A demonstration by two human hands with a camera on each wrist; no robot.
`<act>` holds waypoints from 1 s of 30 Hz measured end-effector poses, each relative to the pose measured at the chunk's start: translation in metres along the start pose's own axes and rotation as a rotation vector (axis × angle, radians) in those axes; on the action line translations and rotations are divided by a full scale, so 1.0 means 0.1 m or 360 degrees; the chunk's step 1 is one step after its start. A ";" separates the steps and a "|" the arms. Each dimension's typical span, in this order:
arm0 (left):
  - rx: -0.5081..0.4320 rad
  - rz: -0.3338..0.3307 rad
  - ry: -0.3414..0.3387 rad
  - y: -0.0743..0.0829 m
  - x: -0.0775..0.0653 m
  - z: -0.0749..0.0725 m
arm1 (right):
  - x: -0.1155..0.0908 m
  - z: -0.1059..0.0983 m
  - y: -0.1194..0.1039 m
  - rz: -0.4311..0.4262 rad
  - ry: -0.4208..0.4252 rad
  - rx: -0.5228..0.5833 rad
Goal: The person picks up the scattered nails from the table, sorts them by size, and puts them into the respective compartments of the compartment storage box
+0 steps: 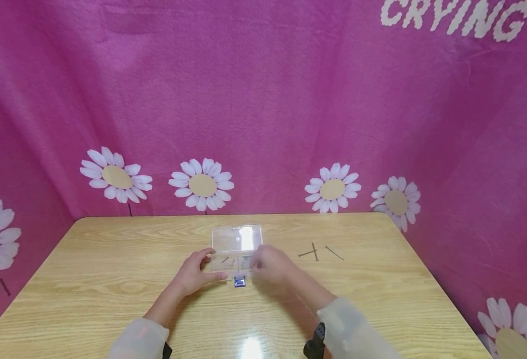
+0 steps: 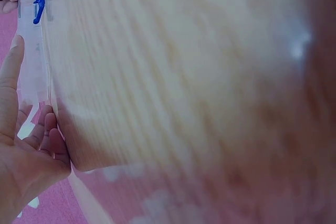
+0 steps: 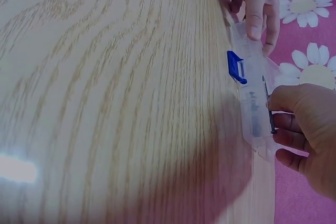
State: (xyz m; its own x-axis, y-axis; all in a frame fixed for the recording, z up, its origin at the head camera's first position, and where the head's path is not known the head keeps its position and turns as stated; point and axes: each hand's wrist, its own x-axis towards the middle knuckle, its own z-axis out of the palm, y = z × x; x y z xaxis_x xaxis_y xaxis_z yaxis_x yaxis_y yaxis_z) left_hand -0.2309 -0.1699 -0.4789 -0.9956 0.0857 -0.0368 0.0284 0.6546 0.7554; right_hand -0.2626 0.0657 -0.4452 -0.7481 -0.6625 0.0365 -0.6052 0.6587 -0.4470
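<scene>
A clear plastic box [image 1: 225, 263] with a raised transparent lid [image 1: 227, 239] and a blue latch [image 1: 240, 281] sits on the table. Small dark pieces lie inside its compartments. My left hand [image 1: 196, 269] holds the box's left end, thumb along the front wall and fingers at the side. Over the right compartment, my right hand [image 1: 272, 264] is blurred in the head view. The right wrist view shows it pinching a thin dark screw or nail [image 3: 272, 121] at the box's rim. Its fingertips partly hide that end of the box.
Two crossed dark screws or nails [image 1: 309, 252] lie on the wooden table [image 1: 380, 299] right of the box, with a single one [image 1: 334, 253] beside them. A pink flower-printed cloth [image 1: 263, 99] hangs behind the table and along its sides.
</scene>
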 end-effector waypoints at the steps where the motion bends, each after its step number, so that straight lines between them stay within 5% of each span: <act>1: 0.0002 -0.0005 -0.0001 0.00 0.00 0.00 | 0.00 0.01 0.00 -0.0020 0.0002 -0.0021; 9: 0.0000 -0.0043 -0.0007 0.02 -0.02 0.00 | -0.01 0.02 0.02 -0.0098 0.0059 -0.0091; 18: -0.0002 -0.0046 -0.0016 0.03 -0.02 -0.01 | -0.14 -0.10 0.13 0.0290 0.0105 0.0138; 30: 0.0008 -0.0028 -0.0020 0.02 -0.02 -0.01 | -0.43 -0.37 0.60 0.0398 0.0326 -0.0013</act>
State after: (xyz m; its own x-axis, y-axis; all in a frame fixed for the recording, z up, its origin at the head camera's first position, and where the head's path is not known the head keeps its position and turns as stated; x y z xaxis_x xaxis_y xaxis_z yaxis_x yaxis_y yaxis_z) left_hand -0.2288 -0.1691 -0.4767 -0.9948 0.0836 -0.0581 0.0116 0.6600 0.7512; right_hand -0.2767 0.1463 -0.4407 -0.9126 -0.3947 0.1062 -0.3973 0.7955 -0.4576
